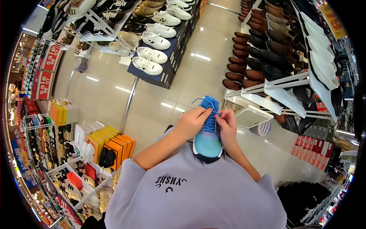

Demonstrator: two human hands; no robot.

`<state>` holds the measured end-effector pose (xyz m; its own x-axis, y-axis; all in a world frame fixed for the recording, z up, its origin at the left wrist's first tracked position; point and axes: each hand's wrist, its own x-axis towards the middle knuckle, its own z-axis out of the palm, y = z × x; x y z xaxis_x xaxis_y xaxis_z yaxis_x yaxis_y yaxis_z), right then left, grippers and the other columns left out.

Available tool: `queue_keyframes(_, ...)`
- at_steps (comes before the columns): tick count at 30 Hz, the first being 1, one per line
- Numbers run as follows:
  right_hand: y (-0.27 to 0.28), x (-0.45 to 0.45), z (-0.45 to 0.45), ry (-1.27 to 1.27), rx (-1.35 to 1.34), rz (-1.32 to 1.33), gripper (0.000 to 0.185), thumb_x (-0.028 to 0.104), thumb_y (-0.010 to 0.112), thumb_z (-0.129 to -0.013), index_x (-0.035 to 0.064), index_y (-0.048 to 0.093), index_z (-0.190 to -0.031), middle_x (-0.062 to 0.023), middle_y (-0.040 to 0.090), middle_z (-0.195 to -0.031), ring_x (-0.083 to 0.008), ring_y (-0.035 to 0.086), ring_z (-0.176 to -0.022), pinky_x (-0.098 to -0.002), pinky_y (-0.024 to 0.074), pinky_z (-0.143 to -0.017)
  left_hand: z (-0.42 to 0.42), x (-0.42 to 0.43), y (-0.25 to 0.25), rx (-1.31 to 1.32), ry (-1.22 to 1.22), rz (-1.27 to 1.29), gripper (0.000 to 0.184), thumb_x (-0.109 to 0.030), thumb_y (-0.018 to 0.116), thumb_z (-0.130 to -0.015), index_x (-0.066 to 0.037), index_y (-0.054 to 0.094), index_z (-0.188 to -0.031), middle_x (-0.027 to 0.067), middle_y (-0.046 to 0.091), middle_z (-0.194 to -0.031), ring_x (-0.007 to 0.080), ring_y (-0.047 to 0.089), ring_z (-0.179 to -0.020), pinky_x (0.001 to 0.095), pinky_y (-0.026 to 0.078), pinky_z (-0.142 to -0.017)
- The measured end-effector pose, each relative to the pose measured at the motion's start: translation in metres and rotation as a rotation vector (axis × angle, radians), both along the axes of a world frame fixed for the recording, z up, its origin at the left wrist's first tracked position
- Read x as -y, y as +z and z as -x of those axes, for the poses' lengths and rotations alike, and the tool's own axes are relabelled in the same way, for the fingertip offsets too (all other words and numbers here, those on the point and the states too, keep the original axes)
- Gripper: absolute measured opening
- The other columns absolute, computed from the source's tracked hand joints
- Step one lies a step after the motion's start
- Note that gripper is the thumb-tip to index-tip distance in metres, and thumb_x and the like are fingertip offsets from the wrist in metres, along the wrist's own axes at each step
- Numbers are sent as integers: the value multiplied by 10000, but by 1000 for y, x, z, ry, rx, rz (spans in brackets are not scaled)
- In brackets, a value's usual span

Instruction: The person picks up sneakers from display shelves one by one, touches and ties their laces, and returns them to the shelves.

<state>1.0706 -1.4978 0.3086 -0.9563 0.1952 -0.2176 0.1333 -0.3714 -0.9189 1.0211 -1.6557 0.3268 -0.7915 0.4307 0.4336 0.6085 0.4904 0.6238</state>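
Observation:
A light blue and turquoise sneaker (208, 143) with a black and white sole edge lies against my grey shirt, its toe toward me. Blue laces (209, 125) criss-cross its tongue, and a loose lace end sticks out to the left near the collar. My left hand (193, 121) is at the left side of the lacing, thumb and fingers pinched on the blue lace. On the right side, my right hand (226, 124) pinches the lace too, its fingers bent close to the upper eyelets. Both hands nearly meet over the top of the tongue.
White sneakers (149, 66) stand on dark blue boxes at the upper left. Brown and black shoes (238, 61) fill a rack at the upper right. Yellow and orange shoe boxes (118, 147) are at the left. A small slanted mirror (253, 116) stands on the floor to the right.

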Motion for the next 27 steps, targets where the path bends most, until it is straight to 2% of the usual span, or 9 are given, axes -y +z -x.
queue_keyframes(2, 0, 8, -8, -35, -11, -35, 95, -53, 542, -869, 36, 515, -893, -37, 554, -978, -106, 551, -896, -227, 424, -819, 13, 11, 0, -93, -153, 100, 364, -69, 645, -701, -63, 655, -1065, 62, 589, -810, 204, 599, -664, 292, 500, -553)
queue_keyframes(6, -3, 15, -24, -158, -57, -73, 99, -88, 542, -845, 9, 538, -863, -64, 559, -967, -132, 561, -905, -241, 436, -826, 32, 19, 1, -251, -437, 107, 330, -100, 595, -739, -37, 617, -1062, 40, 514, -782, 204, 588, -653, 301, 496, -533)
queue_keyframes(13, 9, 10, -61, -298, -76, -379, 129, -105, 537, -800, -22, 636, -797, -102, 584, -942, -156, 581, -872, -253, 466, -797, 27, -18, -17, -161, -661, 158, 385, -54, 628, -695, -26, 618, -1080, 73, 577, -860, 208, 617, -732, 295, 524, -576)
queue_keyframes(19, 5, 7, -90, -574, 15, -444, 153, -68, 559, -808, 3, 688, -850, -74, 611, -951, -119, 573, -746, -233, 463, -663, 16, -62, 10, -120, -776, 406, 219, -49, 577, -738, -16, 551, -952, 104, 534, -903, 246, 608, -807, 329, 529, -621)
queue_keyframes(21, 13, 1, -96, -625, 30, -491, 134, -24, 594, -808, 12, 685, -899, -59, 611, -967, -113, 552, -702, -229, 448, -623, 10, -77, 12, -67, -818, 389, 122, -59, 564, -801, -17, 538, -913, 125, 539, -892, 286, 606, -809, 370, 520, -663)
queue_keyframes(22, 20, -4, -100, -625, 77, -540, 143, 7, 617, -804, 16, 677, -933, -60, 604, -986, -118, 545, -694, -229, 447, -623, 5, -86, 19, 112, -852, 404, 103, -79, 544, -844, -8, 544, -919, 135, 552, -885, 298, 603, -805, 378, 509, -673)
queue_keyframes(24, 19, -17, -111, -613, 118, -604, 270, 107, 694, -775, 29, 647, -1029, -61, 581, -1031, -134, 536, -703, -239, 450, -632, 0, -104, 29, 286, -898, 441, 110, -99, 525, -886, 0, 551, -925, 145, 564, -877, 311, 600, -802, 385, 498, -684)
queue_keyframes(26, 32, -33, -121, -619, 126, -657, 303, 127, 714, -761, 28, 642, -1039, -62, 577, -1031, -138, 534, -715, -246, 454, -642, -6, -123, 34, 617, -866, 348, 164, -126, 481, -951, 11, 570, -949, 126, 572, -850, 217, 588, -727, 333, 479, -668)
queue_keyframes(27, 38, -45, -126, -604, 123, -733, 337, 148, 733, -748, 28, 638, -1049, -63, 573, -1031, -143, 532, -728, -253, 458, -652, -12, -135, 32, 615, -874, 359, 164, -126, 481, -951, 11, 570, -949, 126, 572, -850, 217, 588, -727, 333, 479, -668)
